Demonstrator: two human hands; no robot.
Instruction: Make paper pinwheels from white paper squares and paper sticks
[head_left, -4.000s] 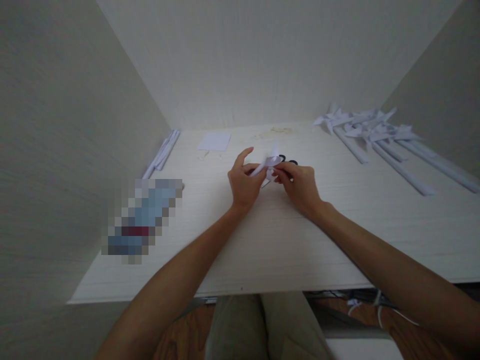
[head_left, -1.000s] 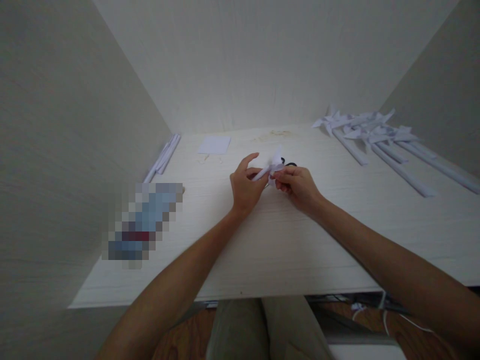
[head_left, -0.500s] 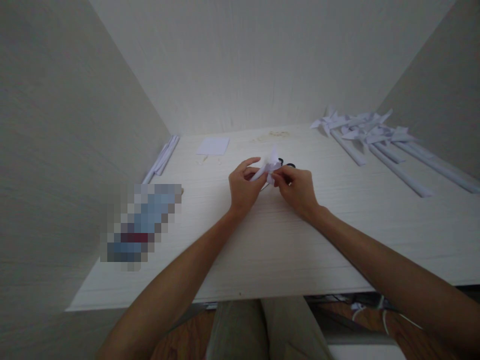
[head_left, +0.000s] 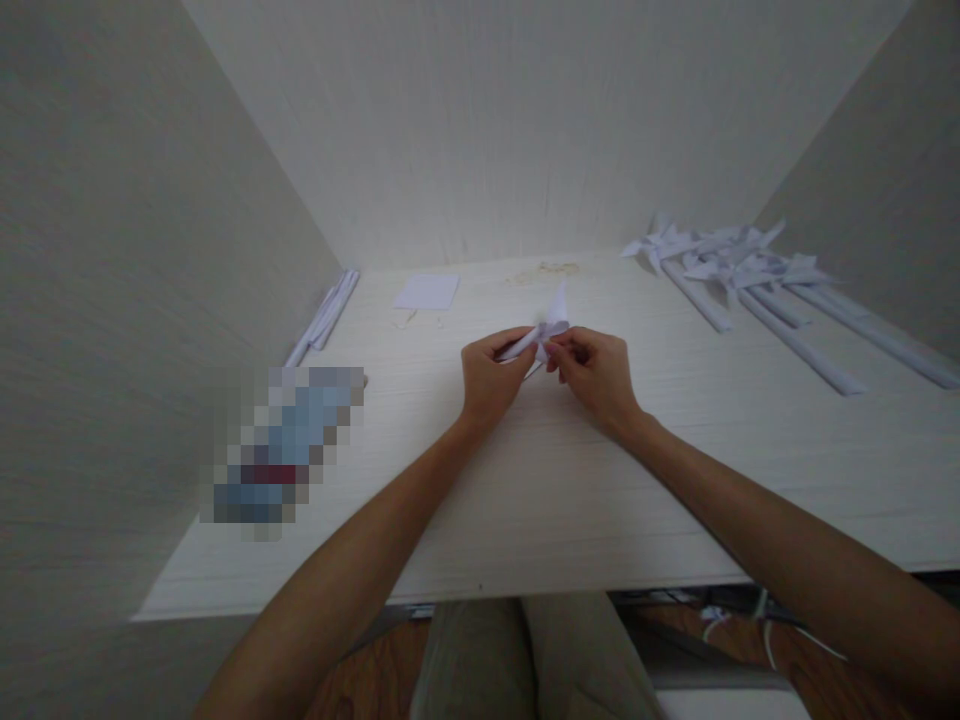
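Two hands: left hand (head_left: 491,375), right hand (head_left: 596,378), together at middle of table (head_left: 675,470). One small paper pinwheel (head_left: 546,328) between hands. One flat paper square (head_left: 427,291) at table's back. One bunch of paper sticks (head_left: 324,314) at table's left edge. About five finished pinwheels (head_left: 739,268) at table's right back; exact number hard to tell.
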